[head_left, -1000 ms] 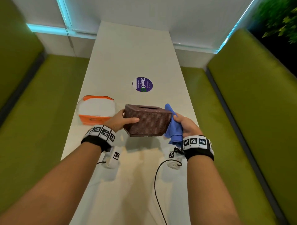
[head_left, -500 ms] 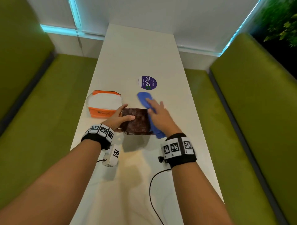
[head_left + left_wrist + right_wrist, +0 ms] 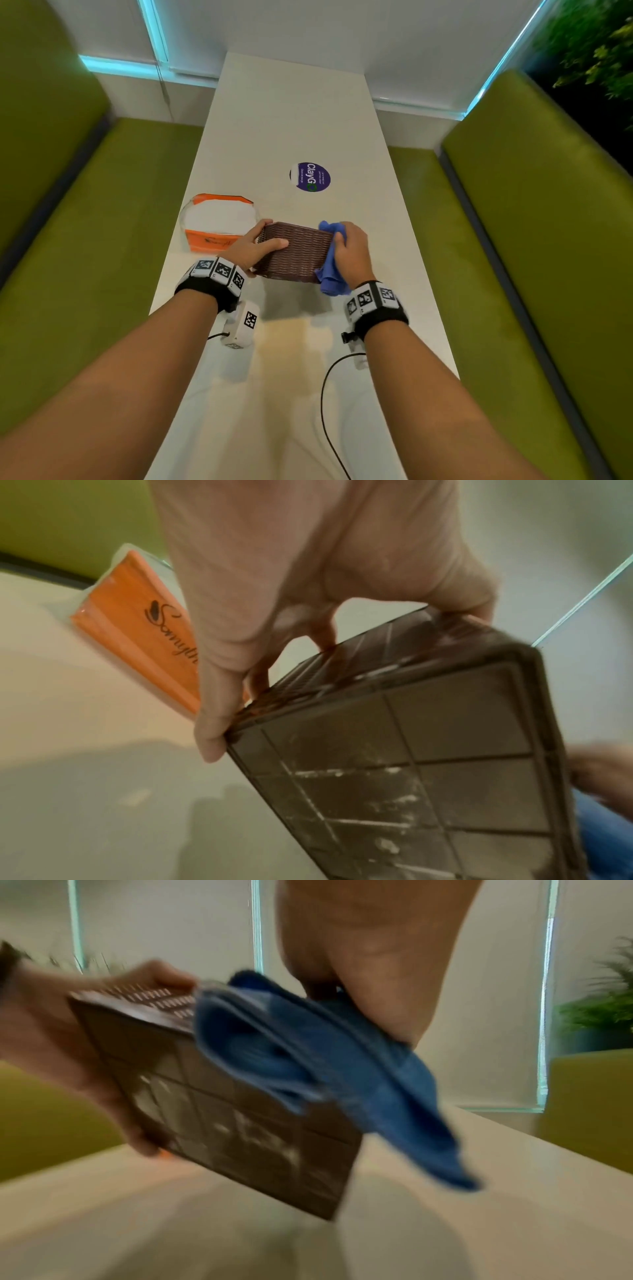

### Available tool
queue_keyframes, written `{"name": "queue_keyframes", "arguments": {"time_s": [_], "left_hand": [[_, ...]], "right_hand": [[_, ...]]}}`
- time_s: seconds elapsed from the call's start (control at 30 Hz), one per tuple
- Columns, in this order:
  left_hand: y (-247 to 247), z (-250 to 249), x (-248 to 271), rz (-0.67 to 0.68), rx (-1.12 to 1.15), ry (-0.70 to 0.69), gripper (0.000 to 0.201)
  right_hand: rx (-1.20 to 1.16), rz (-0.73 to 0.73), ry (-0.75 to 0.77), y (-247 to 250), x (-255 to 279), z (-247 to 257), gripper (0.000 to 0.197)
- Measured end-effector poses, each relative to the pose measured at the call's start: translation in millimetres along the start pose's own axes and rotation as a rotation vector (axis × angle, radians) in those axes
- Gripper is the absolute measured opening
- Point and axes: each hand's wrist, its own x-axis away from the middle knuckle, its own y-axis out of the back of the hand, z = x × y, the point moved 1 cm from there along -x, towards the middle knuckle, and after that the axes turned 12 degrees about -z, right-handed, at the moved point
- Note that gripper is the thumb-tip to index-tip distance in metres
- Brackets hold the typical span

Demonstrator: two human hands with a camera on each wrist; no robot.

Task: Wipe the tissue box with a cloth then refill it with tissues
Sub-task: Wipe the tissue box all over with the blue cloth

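Note:
A brown woven tissue box (image 3: 294,251) is held tilted above the white table (image 3: 301,113). My left hand (image 3: 251,247) grips its left end, thumb across the near side. The wrist views show the box's gridded underside (image 3: 421,764) (image 3: 236,1123) with whitish smears. My right hand (image 3: 349,251) holds a blue cloth (image 3: 330,267) against the box's right end; the cloth (image 3: 325,1064) drapes down past the bottom edge. An orange pack of white tissues (image 3: 219,222) lies on the table left of the box, and shows behind my left hand (image 3: 143,631).
A round purple sticker (image 3: 311,176) sits on the table beyond the box. Green benches (image 3: 85,212) (image 3: 534,212) run along both sides. A black cable (image 3: 323,404) trails from my right wrist over the near table.
My right hand moved the cloth from the box's right end across its top, then back to the right end. The left hand kept its grip and the box tilted.

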Motion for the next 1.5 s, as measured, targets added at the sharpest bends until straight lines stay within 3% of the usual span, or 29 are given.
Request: {"name": "queue_keyframes", "arguments": {"time_s": [0.07,0.17,0.27,0.3,0.37,0.43,0.5,0.6,0.73,0.83,0.9,1.0,1.1,1.23,1.37,1.5], "left_hand": [[-3.0,-3.7,0.5,-0.005,-0.031,-0.041,0.068],[-6.1,-7.7,0.4,-0.044,-0.04,-0.094,0.043],[-5.9,-7.6,2.5,-0.045,-0.014,-0.093,0.044],[-4.3,-6.7,4.2,-0.034,-0.01,-0.077,0.051],[-2.6,-2.3,5.8,-0.017,0.013,-0.027,0.06],[-2.8,3.1,6.7,-0.027,0.034,-0.002,0.047],[-5.8,7.6,8.3,-0.047,0.065,-0.006,0.032],[-12.7,7.8,6.1,-0.119,0.112,-0.036,0.024],[-17.7,-1.6,4.1,-0.182,0.168,-0.078,0.035],[-14.9,-3.8,3.8,-0.153,0.16,-0.044,0.043],[-13.3,-2.8,5.0,-0.138,0.177,0.016,0.04],[-12.8,-6.3,7.3,-0.146,0.171,0.028,0.035],[-14.7,-9.6,4.0,-0.157,0.142,-0.004,0.044],[-18.4,-14.0,3.7,-0.193,0.123,-0.004,0.051],[-15.8,-16.5,3.1,-0.193,0.073,0.005,0.056],[-8.4,-11.2,5.0,-0.156,0.094,0.084,0.063]], "right_hand": [[0.079,0.029,0.166,-11.7,3.2,24.4,0.026],[0.051,0.164,0.396,-24.3,9.7,49.4,0.028],[0.104,0.037,0.47,-22.7,8.3,35.8,0.029],[0.124,-0.068,0.4,-21.3,6.9,25.4,0.031],[0.094,-0.252,0.095,-20.2,2.4,2.2,0.034],[0.011,-0.303,-0.289,-22.0,-1.5,-7.3,0.037],[0.064,-0.306,-0.515,-23.9,-0.2,-3.1,0.043],[0.277,-0.221,-0.412,-30.9,17.0,21.3,0.052],[0.309,-0.022,-0.224,-47.7,59.1,56.1,0.06],[0.305,0.012,-0.127,-45.9,62.8,51.2,0.058],[0.346,-0.023,-0.197,-35.2,50.2,30.7,0.056],[0.298,-0.07,-0.423,-15.3,29.2,3.7,0.053],[0.315,-0.062,-0.512,-12.6,26.8,3.6,0.051],[0.36,-0.007,-0.319,-28.8,38.6,36.2,0.055],[0.239,0.061,-0.047,-40.5,46.6,51.2,0.053],[0.262,0.045,-0.05,-31.8,30.7,26.3,0.052]]}}
